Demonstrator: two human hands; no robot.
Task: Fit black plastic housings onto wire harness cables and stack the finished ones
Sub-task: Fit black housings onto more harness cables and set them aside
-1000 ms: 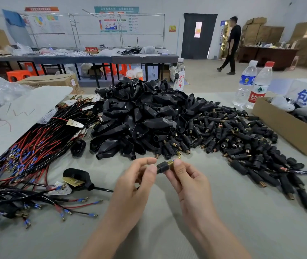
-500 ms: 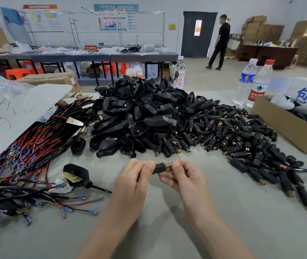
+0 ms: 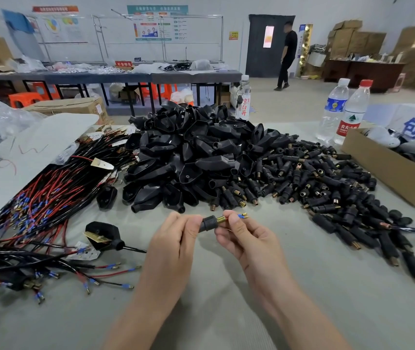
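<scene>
My left hand point(image 3: 176, 238) pinches a small black ribbed sleeve with a brass threaded end point(image 3: 211, 221) above the grey table. My right hand point(image 3: 246, 236) pinches wire ends with blue-collared brass terminals point(image 3: 242, 215) that stick out of the sleeve's brass end. A big heap of black plastic housings point(image 3: 191, 157) lies behind my hands. Beside it on the right spreads a pile of black sleeves with brass ends point(image 3: 327, 188). Red and black harness cables point(image 3: 37, 205) lie at the left, and a cable with a housing fitted point(image 3: 105, 233) rests near them.
A cardboard box point(image 3: 388, 173) stands at the right edge, with two water bottles point(image 3: 342, 112) behind it and a third bottle point(image 3: 243, 99) beyond the heap. A white sheet point(image 3: 24, 157) covers the far left. A person walks near a dark door in the background.
The wire terminals now stick out further past the sleeve's brass end, with my right fingers pinching them. Both hands stay in about the same place. The person in the background walked left.
</scene>
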